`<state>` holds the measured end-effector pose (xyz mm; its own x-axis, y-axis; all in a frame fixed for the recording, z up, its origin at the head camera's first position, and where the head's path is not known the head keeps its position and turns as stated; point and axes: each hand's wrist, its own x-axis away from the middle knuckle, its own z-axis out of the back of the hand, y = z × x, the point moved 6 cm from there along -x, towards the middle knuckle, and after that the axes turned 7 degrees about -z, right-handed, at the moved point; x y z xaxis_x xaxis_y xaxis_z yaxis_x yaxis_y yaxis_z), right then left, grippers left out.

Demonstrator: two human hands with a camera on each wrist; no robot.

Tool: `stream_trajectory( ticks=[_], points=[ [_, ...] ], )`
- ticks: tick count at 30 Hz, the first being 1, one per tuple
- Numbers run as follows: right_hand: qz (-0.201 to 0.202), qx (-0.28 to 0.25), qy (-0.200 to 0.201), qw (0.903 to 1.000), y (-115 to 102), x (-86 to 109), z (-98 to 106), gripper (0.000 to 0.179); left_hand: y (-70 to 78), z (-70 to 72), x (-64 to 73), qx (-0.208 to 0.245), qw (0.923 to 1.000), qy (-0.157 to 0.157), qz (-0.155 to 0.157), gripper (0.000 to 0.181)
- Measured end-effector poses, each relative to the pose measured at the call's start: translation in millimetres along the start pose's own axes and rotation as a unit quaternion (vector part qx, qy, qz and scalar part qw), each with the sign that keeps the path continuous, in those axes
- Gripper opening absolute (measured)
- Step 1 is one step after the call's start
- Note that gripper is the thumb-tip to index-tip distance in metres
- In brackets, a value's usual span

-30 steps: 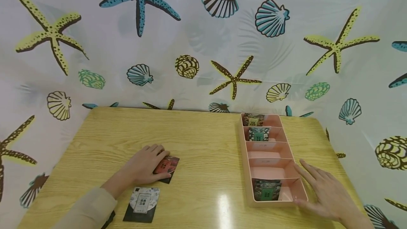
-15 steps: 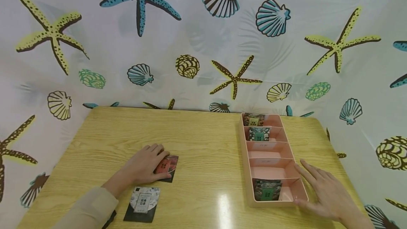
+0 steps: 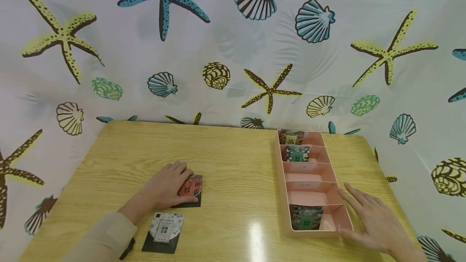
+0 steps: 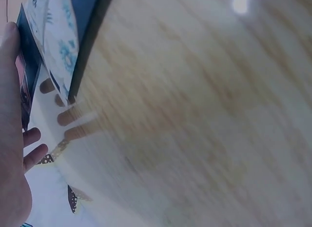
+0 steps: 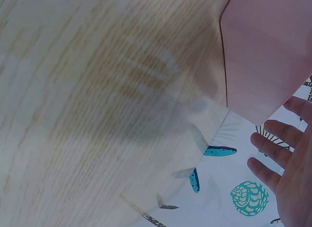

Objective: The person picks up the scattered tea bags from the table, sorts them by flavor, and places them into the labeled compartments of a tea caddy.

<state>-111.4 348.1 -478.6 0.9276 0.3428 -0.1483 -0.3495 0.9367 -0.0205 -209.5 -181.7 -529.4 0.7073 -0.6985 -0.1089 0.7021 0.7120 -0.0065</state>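
My left hand (image 3: 164, 189) holds a flat red-and-black packet (image 3: 187, 189) between its thumb and fingers, low over the left half of the table; part of it is hidden under the hand. Just nearer to me lies a white-and-black packet (image 3: 164, 229), which also shows in the left wrist view as a pale packet with blue print (image 4: 63, 36). My right hand (image 3: 375, 221), its fingers extended, is against the right side of a long pink divided box (image 3: 283, 201). In the right wrist view those spread fingers (image 5: 278, 151) are beside the pink wall (image 5: 265, 51).
Dark green packets (image 3: 306, 218) stand in the box's nearest compartment. Another green packet (image 3: 297, 154) and a brown packet (image 3: 290, 137) occupy the two farthest ones. The wooden table (image 3: 233, 165) ends against a shell-and-starfish printed cloth (image 3: 225, 35). A dark item (image 3: 127, 250) shows near the left sleeve.
The red-and-black packet has turned slightly and shifted a little left in my left hand's hold. My right hand and the box stay where they were.
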Motion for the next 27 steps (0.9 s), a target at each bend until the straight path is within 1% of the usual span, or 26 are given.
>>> stream_trajectory(
  ticks=[7, 12, 15, 23, 27],
  points=[
    [0.002, 0.005, 0.005, 1.0000, 0, 1.8, -1, 0.103, 2.3, 5.3, -2.4, -0.020, 0.9993, 0.030, -0.012, 0.073],
    [0.004, 0.005, 0.006, 1.0000, 0, 1.5, -1, 0.103, 2.7, 6.9, -5.4, -0.030, 0.9987, 0.040, -0.013, 0.078],
    [0.004, 0.005, 0.004, 1.0000, -1, 0.8, 0, 0.102, 4.1, 9.7, -7.7, -0.035, 0.9982, 0.046, -0.014, 0.079],
    [0.003, 0.008, -0.001, 1.0000, -1, -0.7, 1, 0.101, 9.9, 20.1, -14.7, -0.052, 0.9966, 0.060, -0.024, 0.069],
    [0.001, 0.009, -0.003, 1.0000, -1, -0.8, 1, 0.101, 13.0, 24.1, -17.1, -0.049, 0.9957, 0.073, -0.030, 0.059]
  ],
)
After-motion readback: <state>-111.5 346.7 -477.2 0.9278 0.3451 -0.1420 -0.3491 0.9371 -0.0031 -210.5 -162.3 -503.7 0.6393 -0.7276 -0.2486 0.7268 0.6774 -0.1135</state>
